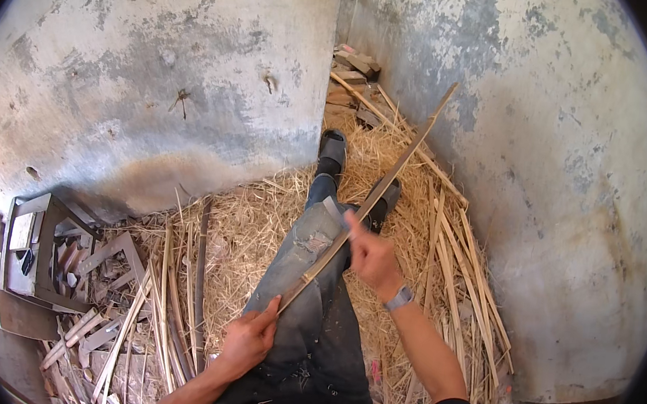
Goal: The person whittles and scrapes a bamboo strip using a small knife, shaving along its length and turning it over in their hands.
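Observation:
A long split bamboo strip [401, 163] runs slantwise across my lap, from the lower left up to the far right. My left hand [248, 339] is closed on its near end, thumb along the strip, over my thigh. My right hand [374, 264], with a watch [400, 298] at the wrist, is in a fist beside the strip's middle and partly smeared by motion. From that fist sticks out a short grey blade [334, 209], crossing over the strip; it looks like a knife, its handle hidden in my fingers. My jeans [312, 239] lie under the strip.
Pale shavings [244, 233] cover the floor around my legs. Several bamboo strips [467, 272] lie along the right wall [563, 184], others at the left. A dark wooden stool [43, 285] lies at the left among scraps. Another wall [197, 60] stands ahead, with bricks [355, 62] in the gap.

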A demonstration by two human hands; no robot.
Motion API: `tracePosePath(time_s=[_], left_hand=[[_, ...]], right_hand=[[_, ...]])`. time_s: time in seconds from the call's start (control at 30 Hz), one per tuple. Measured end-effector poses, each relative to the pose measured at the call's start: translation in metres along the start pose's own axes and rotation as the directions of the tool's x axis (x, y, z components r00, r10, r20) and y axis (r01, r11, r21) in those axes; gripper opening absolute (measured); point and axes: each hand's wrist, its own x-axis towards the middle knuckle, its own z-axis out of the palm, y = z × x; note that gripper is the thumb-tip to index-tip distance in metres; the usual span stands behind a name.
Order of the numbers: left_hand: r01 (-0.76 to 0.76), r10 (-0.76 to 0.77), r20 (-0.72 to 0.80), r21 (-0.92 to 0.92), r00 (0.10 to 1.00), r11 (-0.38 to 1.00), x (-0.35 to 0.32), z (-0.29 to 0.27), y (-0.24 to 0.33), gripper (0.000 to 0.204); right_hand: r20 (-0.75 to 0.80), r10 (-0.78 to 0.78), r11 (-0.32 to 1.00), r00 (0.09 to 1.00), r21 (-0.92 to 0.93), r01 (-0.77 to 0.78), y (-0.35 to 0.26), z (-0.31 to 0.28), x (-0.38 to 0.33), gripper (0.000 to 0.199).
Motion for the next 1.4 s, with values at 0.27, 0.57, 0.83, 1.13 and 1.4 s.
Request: tracePosePath(time_s=[0.27,0.57,0.83,1.13,1.4], left_hand=[[0.013,-0.013,-0.001,-0.014,1.000,1.000,-0.007,-0.002,-0.002,0.044],[-0.039,0.041,-0.036,0.056,0.999,0.998,-0.013,0.006,-0.019,0.045],[-0.012,0.012,-0.011,-0.001,1.000,1.000,-0.008,0.003,-0.024,0.044],[0.044,-0.044,-0.005,-0.071,0.999,0.996,-0.003,0.004,-0.017,0.045],[0.019,-0.018,0.007,-0.042,1.000,0.999,-0.003,0.003,-0.021,0.045]], right_hand=[[0.240,-0.017,1.000,0.971,-0.014,0.021,-0.050,-0.001,-0.024,0.054],[-0.107,0.240,0.952,0.965,-0.170,-0.255,0.051,-0.056,0.074,0.034],[0.196,-0.059,0.986,0.979,-0.144,0.088,-0.002,-0.024,0.025,0.047],[0.248,-0.118,0.988,0.961,-0.065,0.138,-0.018,-0.003,-0.008,0.052],[-0.026,-0.184,0.979,0.982,-0.088,0.182,0.003,0.000,0.024,0.058]])
